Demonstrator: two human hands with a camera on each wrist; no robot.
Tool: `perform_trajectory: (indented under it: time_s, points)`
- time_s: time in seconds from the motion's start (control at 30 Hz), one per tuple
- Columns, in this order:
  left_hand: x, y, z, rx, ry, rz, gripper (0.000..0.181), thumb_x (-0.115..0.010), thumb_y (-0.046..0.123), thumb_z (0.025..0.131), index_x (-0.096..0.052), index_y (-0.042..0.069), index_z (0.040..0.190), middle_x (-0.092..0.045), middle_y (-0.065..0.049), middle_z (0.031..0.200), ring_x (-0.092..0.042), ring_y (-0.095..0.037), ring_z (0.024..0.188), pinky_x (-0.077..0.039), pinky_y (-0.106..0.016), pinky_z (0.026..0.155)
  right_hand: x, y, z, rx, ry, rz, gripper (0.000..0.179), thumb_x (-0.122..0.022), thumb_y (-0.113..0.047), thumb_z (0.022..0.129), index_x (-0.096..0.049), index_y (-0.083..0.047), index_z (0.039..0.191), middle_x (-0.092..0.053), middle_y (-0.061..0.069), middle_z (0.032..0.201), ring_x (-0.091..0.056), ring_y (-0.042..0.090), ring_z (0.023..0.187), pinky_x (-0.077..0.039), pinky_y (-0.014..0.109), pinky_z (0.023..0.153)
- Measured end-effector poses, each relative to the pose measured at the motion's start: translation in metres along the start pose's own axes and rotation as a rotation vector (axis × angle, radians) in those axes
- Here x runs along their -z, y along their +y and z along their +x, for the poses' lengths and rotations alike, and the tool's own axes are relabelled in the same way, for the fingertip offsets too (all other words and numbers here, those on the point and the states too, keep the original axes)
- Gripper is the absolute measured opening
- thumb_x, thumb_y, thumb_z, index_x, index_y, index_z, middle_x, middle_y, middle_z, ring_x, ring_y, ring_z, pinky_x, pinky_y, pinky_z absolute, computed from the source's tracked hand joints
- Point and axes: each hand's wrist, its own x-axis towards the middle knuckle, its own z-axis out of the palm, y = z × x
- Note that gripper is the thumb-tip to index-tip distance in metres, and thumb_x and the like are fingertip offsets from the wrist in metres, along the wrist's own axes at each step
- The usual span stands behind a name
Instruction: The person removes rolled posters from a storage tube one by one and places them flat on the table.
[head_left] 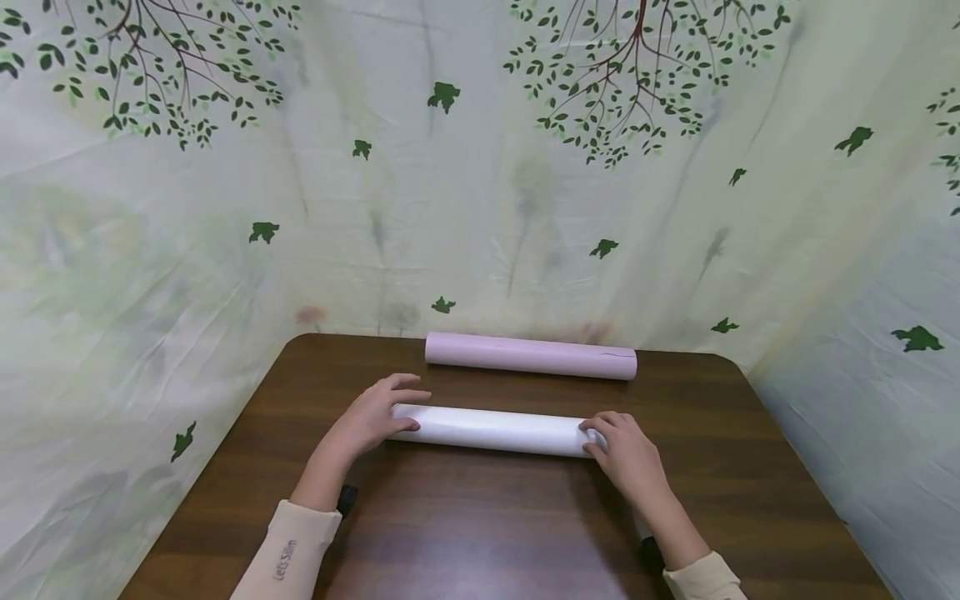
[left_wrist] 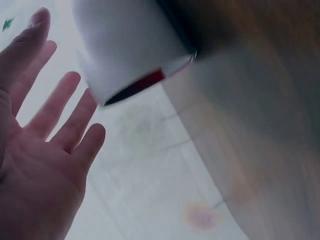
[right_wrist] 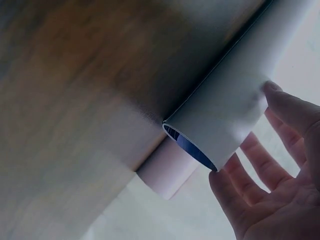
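A white roll [head_left: 495,429], looking like a rolled-up sheet, lies across the brown table. My left hand [head_left: 373,412] is at its left end with fingers spread. In the left wrist view, the fingers of the left hand [left_wrist: 50,135] are nearly straight beside the roll's open end [left_wrist: 135,90], whose inside shows dark and red. My right hand [head_left: 626,450] holds the right end lightly. There the thumb [right_wrist: 285,102] touches the roll's side, fingers curve behind it, and one fingertip meets the rim. A dark blue inside shows at that end.
A pink roll [head_left: 531,356] lies behind the white one, along the far edge of the wooden table [head_left: 480,525]. Pale cloth [head_left: 480,208] printed with leaves and branches hangs at the back and on both sides.
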Motion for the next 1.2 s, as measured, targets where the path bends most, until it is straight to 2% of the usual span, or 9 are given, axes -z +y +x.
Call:
perform_trajectory:
  time_s: [0.17,0.37,0.5,0.7,0.93,1.07,1.2]
  points:
    - [-0.011,0.001,0.004,-0.01,-0.049,0.034,0.043,-0.082,0.014,0.092,-0.074,0.011,0.135,-0.068,-0.014,0.142,-0.062,-0.039,0.134,-0.051,-0.057,0.109,-0.002,0.0,0.002,0.004,-0.017,0.001,0.028,-0.089,-0.017,0.084,-0.079,-0.019,0.11,-0.075,0.005,0.119,-0.065,0.032,0.121,-0.061,0.052,0.087]
    - [-0.016,0.001,0.005,-0.01,-0.057,0.038,0.039,-0.082,0.013,0.092,-0.077,0.011,0.13,-0.076,-0.009,0.131,-0.069,-0.035,0.127,-0.054,-0.053,0.106,-0.001,0.002,0.007,0.005,-0.03,-0.012,0.029,-0.09,-0.017,0.084,-0.079,-0.019,0.111,-0.075,0.006,0.12,-0.065,0.033,0.122,-0.061,0.052,0.088]
    - [-0.015,0.003,0.006,-0.001,-0.065,0.047,0.036,-0.083,0.014,0.091,-0.079,0.011,0.126,-0.078,-0.008,0.127,-0.07,-0.034,0.124,-0.055,-0.053,0.105,-0.001,0.004,0.012,0.014,-0.038,-0.017,0.029,-0.09,-0.016,0.084,-0.079,-0.018,0.111,-0.075,0.006,0.121,-0.065,0.033,0.123,-0.06,0.052,0.09]
    - [-0.009,0.011,0.006,0.047,-0.112,0.063,0.037,-0.088,0.019,0.086,-0.081,0.012,0.122,-0.08,-0.007,0.122,-0.073,-0.031,0.119,-0.057,-0.05,0.101,0.0,0.008,0.021,0.042,-0.048,-0.015,0.027,-0.089,-0.014,0.085,-0.079,-0.016,0.11,-0.074,0.008,0.123,-0.065,0.035,0.123,-0.06,0.052,0.091]
    - [-0.006,0.019,0.006,0.094,-0.179,0.016,0.037,-0.093,0.021,0.08,-0.084,0.018,0.116,-0.081,-0.001,0.114,-0.074,-0.019,0.103,-0.059,-0.04,0.089,-0.004,0.012,0.03,0.064,-0.025,0.005,0.029,-0.088,-0.009,0.085,-0.079,-0.014,0.112,-0.073,0.011,0.124,-0.064,0.037,0.123,-0.059,0.054,0.091]
    - [-0.004,0.022,0.006,0.083,-0.238,-0.018,0.039,-0.094,0.021,0.078,-0.084,0.021,0.115,-0.082,0.003,0.108,-0.069,-0.009,0.089,-0.057,-0.034,0.079,-0.007,0.013,0.034,0.071,-0.009,0.011,0.031,-0.088,-0.008,0.084,-0.079,-0.012,0.113,-0.073,0.012,0.124,-0.063,0.037,0.124,-0.059,0.054,0.092]
    - [-0.003,0.026,0.005,0.048,-0.298,-0.018,0.044,-0.096,0.021,0.075,-0.083,0.023,0.117,-0.081,0.006,0.104,-0.065,-0.004,0.083,-0.055,-0.029,0.076,-0.009,0.011,0.039,0.073,-0.01,0.012,0.032,-0.089,-0.009,0.084,-0.079,-0.012,0.114,-0.072,0.014,0.126,-0.062,0.038,0.126,-0.057,0.054,0.097]
